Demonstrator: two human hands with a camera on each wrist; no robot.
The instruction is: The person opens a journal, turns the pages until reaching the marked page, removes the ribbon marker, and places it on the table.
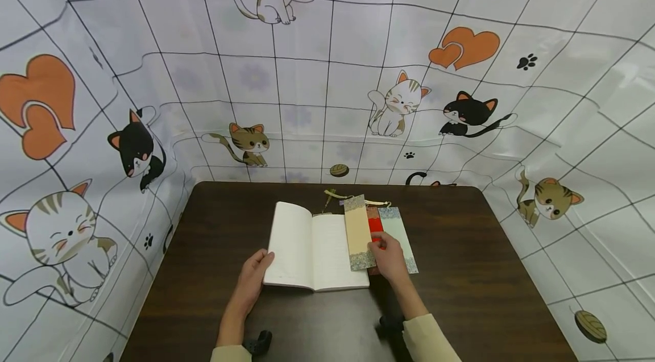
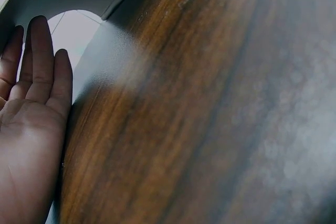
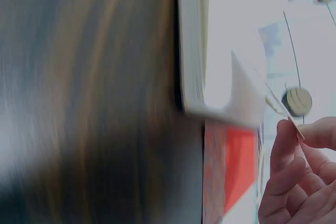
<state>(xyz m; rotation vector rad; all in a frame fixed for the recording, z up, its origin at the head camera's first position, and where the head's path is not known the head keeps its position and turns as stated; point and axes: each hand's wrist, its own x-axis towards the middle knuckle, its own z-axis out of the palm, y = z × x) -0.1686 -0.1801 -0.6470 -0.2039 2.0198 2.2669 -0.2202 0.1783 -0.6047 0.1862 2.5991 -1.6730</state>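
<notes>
An open notebook (image 1: 290,248) with white pages lies on the dark wooden table. My left hand (image 1: 254,271) holds its left edge, thumb at the page side; in the left wrist view the straight fingers (image 2: 41,61) reach against the dark underside of the cover. My right hand (image 1: 388,254) pinches a beige bookmark (image 1: 358,231) with patterned ends, held over the right page. In the right wrist view the bookmark shows edge-on as a thin strip between thumb and finger. A red bookmark (image 1: 375,224) and a pale green bookmark (image 1: 398,234) lie beside the notebook, the red one partly hidden.
Tassels (image 1: 335,194) stick out past the bookmarks' top ends. A cloth printed with cats and grid lines (image 1: 302,83) surrounds the back and sides of the table (image 1: 476,271). Dark wrist devices (image 1: 258,344) sit below both hands.
</notes>
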